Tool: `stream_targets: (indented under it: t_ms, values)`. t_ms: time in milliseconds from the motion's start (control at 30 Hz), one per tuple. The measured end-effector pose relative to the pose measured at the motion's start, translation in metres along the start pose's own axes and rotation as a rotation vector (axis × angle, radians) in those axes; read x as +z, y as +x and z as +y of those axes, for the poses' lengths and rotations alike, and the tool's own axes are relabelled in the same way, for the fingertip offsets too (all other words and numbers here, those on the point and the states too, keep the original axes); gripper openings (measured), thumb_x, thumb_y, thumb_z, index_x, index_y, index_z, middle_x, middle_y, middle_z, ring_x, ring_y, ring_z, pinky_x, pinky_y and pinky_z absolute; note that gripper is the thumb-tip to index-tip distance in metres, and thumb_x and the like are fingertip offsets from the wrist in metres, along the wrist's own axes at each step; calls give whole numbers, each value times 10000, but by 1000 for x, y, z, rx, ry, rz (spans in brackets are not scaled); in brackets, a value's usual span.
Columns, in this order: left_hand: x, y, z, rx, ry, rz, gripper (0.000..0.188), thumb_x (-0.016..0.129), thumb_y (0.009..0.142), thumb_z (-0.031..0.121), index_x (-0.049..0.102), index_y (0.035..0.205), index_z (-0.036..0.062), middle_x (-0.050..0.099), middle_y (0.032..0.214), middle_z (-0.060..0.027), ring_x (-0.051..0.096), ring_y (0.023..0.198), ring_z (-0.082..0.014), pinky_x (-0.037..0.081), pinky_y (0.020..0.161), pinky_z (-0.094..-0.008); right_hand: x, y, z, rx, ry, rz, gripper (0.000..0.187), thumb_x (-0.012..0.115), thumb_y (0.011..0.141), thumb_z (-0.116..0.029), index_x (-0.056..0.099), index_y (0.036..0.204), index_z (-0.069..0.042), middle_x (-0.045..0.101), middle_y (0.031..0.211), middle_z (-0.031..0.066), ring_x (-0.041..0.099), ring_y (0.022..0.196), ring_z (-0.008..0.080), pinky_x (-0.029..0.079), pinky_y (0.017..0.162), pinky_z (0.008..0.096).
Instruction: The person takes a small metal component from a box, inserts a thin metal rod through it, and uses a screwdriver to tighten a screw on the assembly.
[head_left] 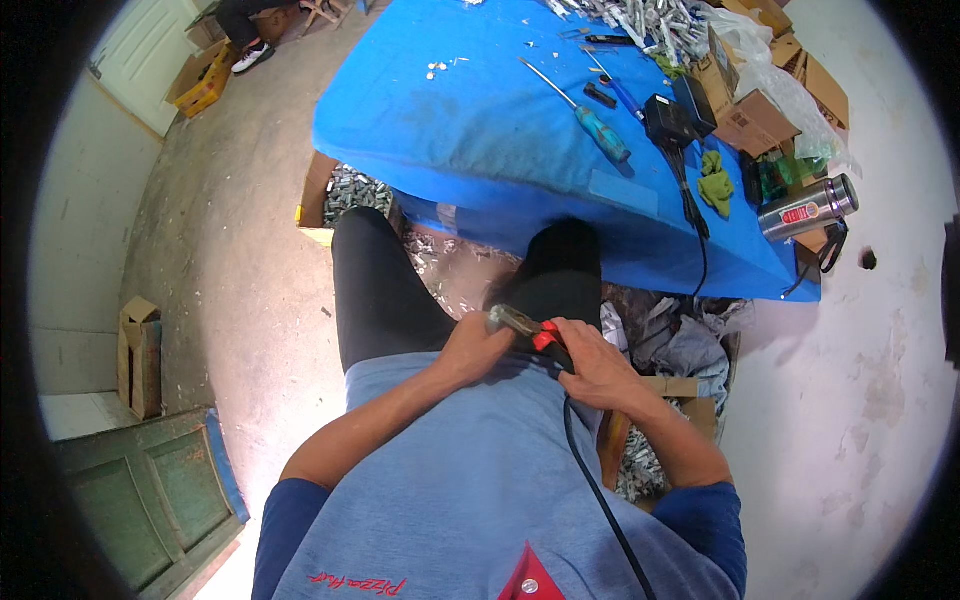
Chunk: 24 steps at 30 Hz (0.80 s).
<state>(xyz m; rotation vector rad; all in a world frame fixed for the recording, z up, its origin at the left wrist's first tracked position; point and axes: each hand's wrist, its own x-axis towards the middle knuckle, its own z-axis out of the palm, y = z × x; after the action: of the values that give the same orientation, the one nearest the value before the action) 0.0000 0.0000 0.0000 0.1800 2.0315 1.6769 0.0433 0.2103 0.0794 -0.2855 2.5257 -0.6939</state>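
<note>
Above my lap, my right hand [598,362] is wrapped round a pair of pliers [545,337] with red and black handles. Its metal jaws point left, toward my other hand. The fingers of my left hand [474,347] are closed on a small silvery piece [496,317] right at the jaws. Whether the jaws grip that piece is too small to tell. On the blue-covered table [450,110] ahead lie a teal-handled screwdriver [603,135] and a black power adapter [668,122].
Shiny metal parts [660,28] are heaped at the table's far right. A steel flask [808,208] and green cloth [715,185] are at its right side. A box of small metal parts [355,192] stands beside my left knee. A black cable [605,490] crosses my shirt.
</note>
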Motion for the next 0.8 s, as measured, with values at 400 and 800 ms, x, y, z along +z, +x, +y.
stream_targets:
  t_ms: [400,800]
  values:
    - [5,2,-12,65,49,-75,297,548,833,217,595,795,-74,570,610,-186,554,573,-215,445,571,-425,9,-6,14,-56,9,36,642,600,754,-91,371,1342,27,489,1099,234,496,1067,408,418,921,447]
    - [4,5,-17,76,82,-70,315,542,825,221,605,833,-87,593,647,-239,590,592,-254,467,595,-439,26,-2,16,-20,49,-12,672,577,767,-127,330,1362,66,486,1172,261,485,1134,417,400,985,436]
